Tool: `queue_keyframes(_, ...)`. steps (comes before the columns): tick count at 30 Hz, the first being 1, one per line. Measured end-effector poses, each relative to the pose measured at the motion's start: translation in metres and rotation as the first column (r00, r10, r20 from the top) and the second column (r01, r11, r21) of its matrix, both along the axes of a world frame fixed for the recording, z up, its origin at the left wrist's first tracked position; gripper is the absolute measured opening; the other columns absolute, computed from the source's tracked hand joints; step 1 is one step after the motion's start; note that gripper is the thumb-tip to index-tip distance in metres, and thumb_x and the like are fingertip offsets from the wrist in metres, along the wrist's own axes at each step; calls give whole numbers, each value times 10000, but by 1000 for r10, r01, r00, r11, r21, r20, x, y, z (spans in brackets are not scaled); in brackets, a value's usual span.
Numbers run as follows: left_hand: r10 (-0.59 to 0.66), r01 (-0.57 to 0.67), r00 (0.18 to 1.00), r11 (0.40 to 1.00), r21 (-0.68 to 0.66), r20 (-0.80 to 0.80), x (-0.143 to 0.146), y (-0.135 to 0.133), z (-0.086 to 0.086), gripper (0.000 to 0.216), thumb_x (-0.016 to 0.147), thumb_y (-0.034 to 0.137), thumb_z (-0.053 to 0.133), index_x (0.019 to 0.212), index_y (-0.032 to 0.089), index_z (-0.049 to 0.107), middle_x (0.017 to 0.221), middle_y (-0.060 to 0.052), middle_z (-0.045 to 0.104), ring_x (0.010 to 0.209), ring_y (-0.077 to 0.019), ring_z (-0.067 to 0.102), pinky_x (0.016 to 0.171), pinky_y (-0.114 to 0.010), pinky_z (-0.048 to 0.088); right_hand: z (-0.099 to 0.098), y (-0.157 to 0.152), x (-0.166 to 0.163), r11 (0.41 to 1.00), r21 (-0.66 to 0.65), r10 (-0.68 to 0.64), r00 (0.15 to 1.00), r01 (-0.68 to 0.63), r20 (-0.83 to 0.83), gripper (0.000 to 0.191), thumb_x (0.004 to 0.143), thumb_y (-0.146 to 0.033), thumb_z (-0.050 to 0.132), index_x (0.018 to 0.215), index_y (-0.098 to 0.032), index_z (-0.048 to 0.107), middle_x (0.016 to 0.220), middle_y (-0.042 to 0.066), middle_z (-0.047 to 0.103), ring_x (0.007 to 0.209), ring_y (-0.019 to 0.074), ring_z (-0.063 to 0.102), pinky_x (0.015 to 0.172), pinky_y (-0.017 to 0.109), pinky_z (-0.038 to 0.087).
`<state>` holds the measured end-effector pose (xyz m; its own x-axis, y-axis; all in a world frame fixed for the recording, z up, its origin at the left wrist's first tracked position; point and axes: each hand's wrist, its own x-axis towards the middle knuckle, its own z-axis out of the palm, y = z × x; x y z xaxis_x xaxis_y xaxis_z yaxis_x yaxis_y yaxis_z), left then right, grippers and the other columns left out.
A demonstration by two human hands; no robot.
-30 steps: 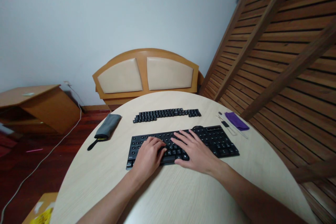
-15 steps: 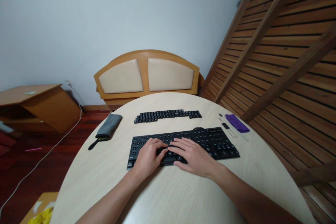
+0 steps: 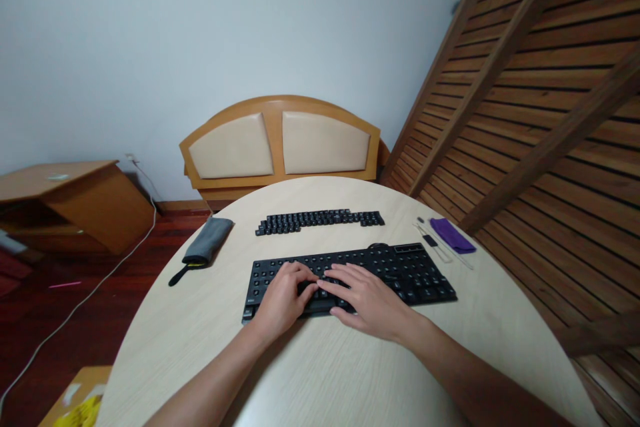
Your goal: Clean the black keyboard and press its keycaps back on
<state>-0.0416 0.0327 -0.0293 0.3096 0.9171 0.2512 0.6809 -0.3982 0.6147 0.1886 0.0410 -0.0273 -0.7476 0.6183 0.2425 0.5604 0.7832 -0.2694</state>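
A black keyboard (image 3: 423, 280) lies across the round table, many of its key positions showing bare square mounts. My left hand (image 3: 286, 295) rests over its left-middle part, thumb and forefinger curled together in a pinch near the lower rows. Whatever lies between those fingertips is too small or hidden to make out. Close by on the right, my right hand (image 3: 367, 297) spreads over the middle of the keyboard, fingers stretched out, its forefinger tip almost meeting the left fingertips. Loose black keycaps (image 3: 320, 219) lie in rows behind the keyboard.
A grey pouch (image 3: 210, 240) with a black strap lies on the table (image 3: 165, 340) at left. At right are a purple cloth (image 3: 451, 235) and a white cord (image 3: 443, 253) with a small black piece. A wooden headboard (image 3: 277, 140) stands behind; slatted wood (image 3: 525, 113) leans at right.
Both hands stay at the same spot on the keyboard. The left fingertips have shifted very slightly to the left; everything else looks the same.
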Motion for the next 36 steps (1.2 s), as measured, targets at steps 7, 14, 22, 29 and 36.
queue_keyframes(7, 47, -47, 999, 999, -3, -16, -1, 3, 3, 43, 863, 225, 728, 896, 219, 754, 1078, -68, 673, 1086, -275, 548, 979, -447, 449, 6, -4, -3, 1000, -18, -20, 1000, 21, 21, 514, 929, -318, 573, 1435, -295, 488, 1421, 76, 547, 1375, 257, 429, 1164, 475, 326)
queue_keyframes(14, 39, -40, 999, 999, -27, -37, -3, 3, 2, 80, 884, 224, 698, 937, 229, 759, 1106, -66, 665, 1059, -260, 596, 973, -433, 447, 7, -5, -5, 999, -25, -25, 999, 26, 21, 494, 926, -317, 574, 1414, -295, 498, 1414, 76, 542, 1364, 256, 433, 1158, 474, 329)
queue_keyframes(22, 34, -36, 998, 999, -28, -54, -2, 3, 2, 88, 889, 211, 670, 921, 226, 750, 1129, -71, 655, 1067, -263, 594, 972, -429, 448, 8, -7, -8, 999, -4, -40, 999, 40, 7, 498, 909, -283, 576, 1402, -281, 511, 1393, 82, 555, 1349, 262, 442, 1140, 479, 343)
queue_keyframes(29, 30, -30, 998, 1000, -1, -47, -3, 4, -2, 92, 887, 217, 656, 908, 233, 744, 1121, -67, 659, 1061, -258, 600, 970, -429, 455, 3, -4, -6, 999, 12, -31, 999, 31, 19, 468, 918, -316, 574, 1383, -276, 528, 1406, 83, 545, 1355, 270, 435, 1145, 484, 336)
queue_keyframes(36, 22, -20, 999, 998, 59, -31, -16, 16, 4, 143, 944, 268, 570, 997, 217, 692, 1054, -59, 694, 1036, -237, 625, 969, -388, 475, -3, -1, -6, 999, 12, -45, 999, 45, -8, 525, 908, -320, 585, 1423, -298, 486, 1425, 65, 540, 1363, 260, 431, 1149, 485, 335)
